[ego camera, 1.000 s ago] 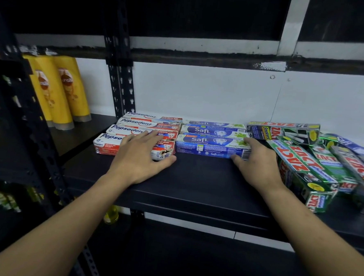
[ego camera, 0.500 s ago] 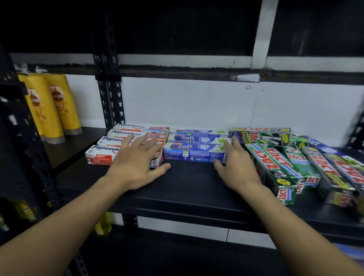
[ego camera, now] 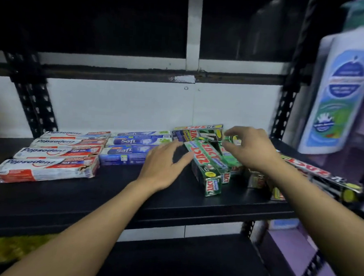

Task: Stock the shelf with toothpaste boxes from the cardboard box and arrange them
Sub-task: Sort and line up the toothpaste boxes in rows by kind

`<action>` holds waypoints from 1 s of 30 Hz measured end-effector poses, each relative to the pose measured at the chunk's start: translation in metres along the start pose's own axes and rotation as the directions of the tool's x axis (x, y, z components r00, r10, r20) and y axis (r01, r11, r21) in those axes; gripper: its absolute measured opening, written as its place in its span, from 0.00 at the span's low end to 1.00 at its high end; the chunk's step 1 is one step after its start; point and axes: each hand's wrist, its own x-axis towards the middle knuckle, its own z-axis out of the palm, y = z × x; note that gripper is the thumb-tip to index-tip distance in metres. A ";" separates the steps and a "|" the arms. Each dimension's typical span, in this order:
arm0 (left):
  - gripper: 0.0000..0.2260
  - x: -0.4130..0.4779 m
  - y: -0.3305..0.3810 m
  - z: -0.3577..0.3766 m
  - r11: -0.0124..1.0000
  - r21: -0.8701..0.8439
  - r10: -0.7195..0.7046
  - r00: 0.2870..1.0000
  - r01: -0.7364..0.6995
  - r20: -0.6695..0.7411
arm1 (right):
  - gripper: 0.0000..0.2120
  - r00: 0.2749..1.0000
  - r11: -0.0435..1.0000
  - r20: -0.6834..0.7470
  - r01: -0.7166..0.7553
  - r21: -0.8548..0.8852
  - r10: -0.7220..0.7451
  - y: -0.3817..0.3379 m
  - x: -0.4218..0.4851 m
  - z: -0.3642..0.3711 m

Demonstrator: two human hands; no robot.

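On the black shelf [ego camera: 109, 197] lie three groups of toothpaste boxes. Red-and-white Pepsodent boxes [ego camera: 47, 168] sit in a neat row at the left, and blue Safi boxes [ego camera: 129, 150] lie beside them in the middle. Green Zact boxes [ego camera: 209, 163] lie in a loose, crooked heap at the right. My left hand [ego camera: 164, 166] is open, palm down, just left of the green heap. My right hand [ego camera: 250, 148] hovers over the heap with fingers apart, holding nothing. The cardboard box is not in view.
A large white-and-blue bottle [ego camera: 339, 94] stands close at the right on the neighbouring shelf. Black perforated uprights [ego camera: 36, 103] frame the bay, with a white wall behind. A lower shelf [ego camera: 169, 260] runs under the toothpaste shelf. More Zact boxes [ego camera: 323, 178] reach the right edge.
Both hands have left the Pepsodent and Safi boxes and moved right to the green Zact heap. My view has swung right, bringing the white bottle into view.
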 end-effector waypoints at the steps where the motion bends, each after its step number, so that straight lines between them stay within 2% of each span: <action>1: 0.27 0.006 0.005 0.006 0.998 -0.060 -0.006 1.000 0.006 -0.004 | 0.15 1.000 1.000 0.011 -0.023 -0.003 0.023 0.014 0.004 -0.006; 3: 0.26 0.013 0.010 0.018 0.987 -0.162 -0.002 1.000 0.000 -0.010 | 0.15 0.996 0.997 0.032 -0.082 -0.012 0.082 0.043 0.014 -0.015; 5: 0.27 0.016 0.012 0.028 0.981 -0.190 0.031 0.999 -0.029 0.012 | 0.16 0.988 0.989 0.043 -0.145 -0.012 0.145 0.071 0.025 -0.020; 8: 0.30 0.014 0.012 0.036 0.987 -0.129 0.105 0.994 -0.100 0.025 | 0.18 0.974 0.977 0.081 -0.205 -0.057 0.210 0.103 0.043 -0.020; 14: 0.33 0.013 0.011 0.040 0.990 -0.068 0.128 0.992 -0.127 0.002 | 0.19 0.938 0.949 0.150 -0.314 -0.013 0.312 0.139 0.083 -0.001; 18: 0.31 0.014 0.009 0.041 0.989 -0.065 0.130 0.992 -0.130 -0.004 | 0.25 0.922 0.954 0.248 -0.294 -0.053 0.298 0.149 0.107 0.010; 23: 0.32 0.014 0.009 0.042 0.989 -0.073 0.131 0.991 -0.131 -0.006 | 0.23 0.918 0.961 0.286 -0.271 -0.058 0.276 0.157 0.120 0.024; 30: 0.34 0.015 0.009 0.042 0.990 -0.063 0.128 0.992 -0.127 0.004 | 0.26 0.926 0.961 0.255 -0.269 -0.066 0.277 0.155 0.124 0.028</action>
